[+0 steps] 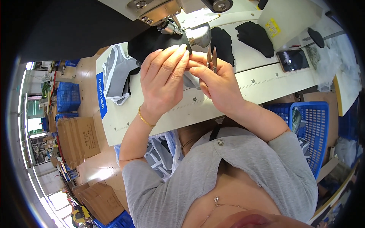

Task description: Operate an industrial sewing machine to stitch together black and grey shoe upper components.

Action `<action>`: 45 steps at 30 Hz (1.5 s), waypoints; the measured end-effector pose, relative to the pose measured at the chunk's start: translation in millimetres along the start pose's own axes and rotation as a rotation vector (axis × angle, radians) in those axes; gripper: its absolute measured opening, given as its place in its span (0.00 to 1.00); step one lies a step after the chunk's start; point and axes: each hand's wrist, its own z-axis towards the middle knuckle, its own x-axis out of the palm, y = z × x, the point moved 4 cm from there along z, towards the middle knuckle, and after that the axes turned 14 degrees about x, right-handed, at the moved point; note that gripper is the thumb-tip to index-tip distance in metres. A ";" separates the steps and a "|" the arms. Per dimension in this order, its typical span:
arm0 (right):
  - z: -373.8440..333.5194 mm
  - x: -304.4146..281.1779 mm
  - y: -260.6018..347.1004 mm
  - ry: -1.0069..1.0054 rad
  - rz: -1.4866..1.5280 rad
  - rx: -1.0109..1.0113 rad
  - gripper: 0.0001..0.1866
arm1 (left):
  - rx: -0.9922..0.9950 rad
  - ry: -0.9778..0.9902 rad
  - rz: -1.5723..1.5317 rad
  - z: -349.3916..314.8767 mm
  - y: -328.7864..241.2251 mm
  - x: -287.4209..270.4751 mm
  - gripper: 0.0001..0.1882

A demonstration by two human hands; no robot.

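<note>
A piece of black fabric (150, 45) lies under the presser foot (170, 28) of a sewing machine (161, 12). My left hand (163, 78) is closed on its near edge, the fingers pressed together and pointing away from me. Close beside it, my right hand (222, 85) grips a pair of small metal thread snips (214, 59), their blades pointing up and away. The right fingertips meet the left ones at the fabric's edge, and what lies between them is hidden. Some grey fabric (192, 80) shows below the hands.
Grey pieces with white trim (116, 76) lie left on the table (152, 125). Black cut pieces (255, 38) and a phone (292, 60) lie to the right. A blue basket (319, 129) stands at my right, a bag of grey pieces (161, 152) below the table, cartons (78, 138) at left.
</note>
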 end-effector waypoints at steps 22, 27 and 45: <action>13.0 11.6 8.7 0.029 -0.050 0.043 0.13 | -0.089 0.000 -0.019 5.2 25.4 10.7 0.15; 12.6 15.8 11.6 0.018 -0.032 -0.013 0.13 | -0.083 -0.006 -0.024 4.5 27.2 11.2 0.14; 3.7 16.1 7.9 0.067 -0.713 -0.536 0.12 | -0.297 0.815 -0.386 10.6 169.2 49.3 0.17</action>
